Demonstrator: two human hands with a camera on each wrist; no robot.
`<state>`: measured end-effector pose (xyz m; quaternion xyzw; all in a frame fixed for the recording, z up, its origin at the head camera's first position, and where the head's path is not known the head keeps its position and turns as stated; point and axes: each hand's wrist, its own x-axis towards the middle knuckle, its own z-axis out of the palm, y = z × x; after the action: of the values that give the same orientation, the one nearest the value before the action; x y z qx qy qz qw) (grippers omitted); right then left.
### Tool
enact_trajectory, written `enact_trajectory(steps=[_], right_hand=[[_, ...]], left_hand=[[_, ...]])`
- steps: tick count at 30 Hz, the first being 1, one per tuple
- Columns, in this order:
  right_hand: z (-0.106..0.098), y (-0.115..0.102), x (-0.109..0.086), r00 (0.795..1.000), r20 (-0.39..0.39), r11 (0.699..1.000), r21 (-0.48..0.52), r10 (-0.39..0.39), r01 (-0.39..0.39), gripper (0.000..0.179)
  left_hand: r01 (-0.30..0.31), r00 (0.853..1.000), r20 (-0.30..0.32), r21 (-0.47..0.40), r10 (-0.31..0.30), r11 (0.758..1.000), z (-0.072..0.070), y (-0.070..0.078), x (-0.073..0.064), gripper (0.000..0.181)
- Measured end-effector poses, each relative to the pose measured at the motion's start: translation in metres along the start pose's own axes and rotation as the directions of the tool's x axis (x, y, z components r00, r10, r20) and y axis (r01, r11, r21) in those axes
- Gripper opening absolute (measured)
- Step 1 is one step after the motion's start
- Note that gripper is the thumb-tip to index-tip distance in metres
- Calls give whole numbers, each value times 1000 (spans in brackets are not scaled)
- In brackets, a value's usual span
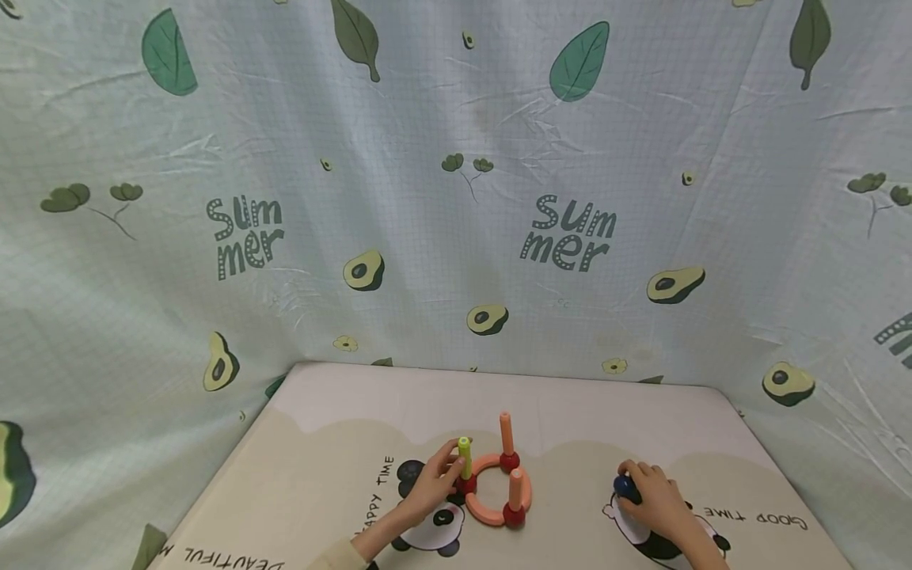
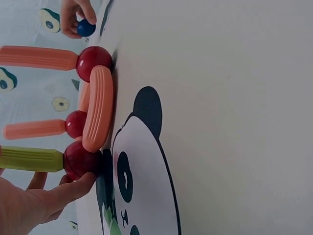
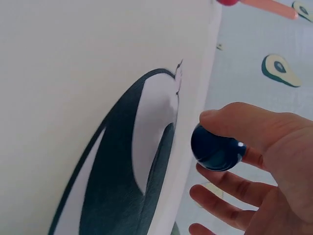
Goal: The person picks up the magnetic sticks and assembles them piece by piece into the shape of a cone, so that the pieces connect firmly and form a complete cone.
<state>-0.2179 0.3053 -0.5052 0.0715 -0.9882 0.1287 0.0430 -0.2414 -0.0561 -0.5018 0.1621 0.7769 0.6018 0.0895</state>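
My left hand [image 1: 430, 484] is at a small build of ribbed sticks and red balls. Its fingers are about an upright yellow-green stick [image 2: 32, 159], and one digit presses the red ball [image 2: 80, 160] at the stick's foot. Curved orange pieces [image 1: 488, 518] join red balls into a ring lying on the table. Two straight orange sticks [image 1: 507, 434] stand up from the other red balls [image 1: 514, 514]. Off to the right, my right hand [image 1: 659, 499] pinches a glossy dark blue ball [image 3: 217, 148] between thumb and fingers, apart from the ring.
The pale tabletop [image 1: 342, 404] carries printed pandas [image 1: 431, 529] and lettering. Behind it and at the sides hangs a light curtain [image 1: 427, 237] with avocado and leaf prints. Table surface lies between the ring and my right hand.
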Motion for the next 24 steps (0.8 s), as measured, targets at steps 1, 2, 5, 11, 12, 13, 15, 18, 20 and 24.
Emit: enact_trajectory(steps=[1, 2, 5, 11, 12, 13, 15, 18, 20, 24], right_hand=[[0, -1, 0, 1000, -14, 1000, 14, -6, 6, 36], [0, -2, 1, 999, -30, 1000, 26, -14, 14, 36], [1, -5, 3, 996, -77, 997, 55, -41, 46, 36], [3, -13, 9, 969, -214, 989, 56, -123, 138, 41], [2, -15, 10, 961, -239, 986, 60, -136, 155, 42], [2, -17, 11, 954, -261, 984, 65, -145, 167, 43], [1, -21, 13, 943, -295, 978, 84, -157, 189, 43], [0, -28, 15, 929, -329, 970, 109, -170, 216, 42], [-1, -33, 17, 914, -355, 963, 108, -195, 247, 41], [-2, -41, 22, 870, -415, 943, 73, -267, 324, 42]], left_hand=[[-3, 1000, 2, -1, 3, 1000, 0, 1, 0, 42], [-6, 1000, 3, -1, 6, 1000, 0, 2, 0, 42], [-13, 1000, 7, -6, 13, 1000, 0, 4, 0, 43], [-45, 999, 18, 16, 45, 999, 2, 6, 3, 41], [-51, 998, 22, 18, 50, 999, 2, 6, 3, 41], [-57, 998, 24, 23, 57, 998, 3, 6, 3, 40], [-65, 998, 29, 20, 64, 998, 4, 7, 3, 40], [-66, 997, 29, 32, 65, 997, 5, 9, 3, 39], [-73, 997, 30, 41, 71, 997, 5, 9, 3, 39], [-109, 994, 21, 78, 107, 991, 5, 9, 2, 40]])
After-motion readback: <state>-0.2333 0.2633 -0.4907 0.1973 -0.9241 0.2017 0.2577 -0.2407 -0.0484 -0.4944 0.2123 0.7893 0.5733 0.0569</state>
